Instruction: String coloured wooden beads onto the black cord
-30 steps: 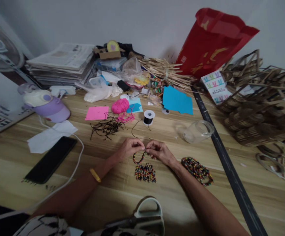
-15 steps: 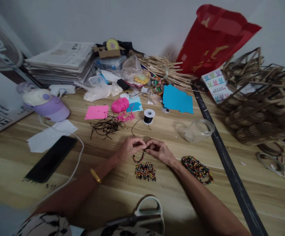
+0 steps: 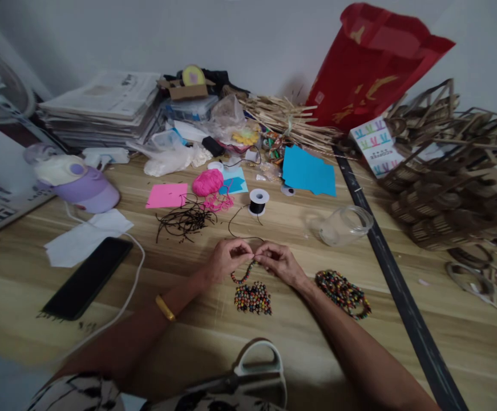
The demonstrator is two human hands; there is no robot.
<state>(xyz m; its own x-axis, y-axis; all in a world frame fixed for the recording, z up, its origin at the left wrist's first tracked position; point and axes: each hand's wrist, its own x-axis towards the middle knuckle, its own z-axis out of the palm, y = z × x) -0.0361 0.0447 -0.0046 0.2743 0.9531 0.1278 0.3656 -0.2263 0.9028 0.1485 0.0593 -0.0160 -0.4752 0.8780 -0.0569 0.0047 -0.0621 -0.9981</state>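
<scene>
My left hand and my right hand meet at the middle of the wooden table, fingertips pinched together on a short beaded strand that hangs in a curve below them. A thin black cord runs from my fingers up to a black thread spool. Just below my hands lies a small pile of loose coloured beads. To the right of my right wrist sits a heap of finished beaded bracelets.
A clear jar lies on its side at right. Black cord scraps, pink yarn, pink and blue paper lie behind. Phone, white cable, purple bottle at left. Scissors near me. Red bag, woven baskets at right.
My hands stay at the same spot, with the fingers shifting slightly on the beaded strand. The view has drifted a little.
</scene>
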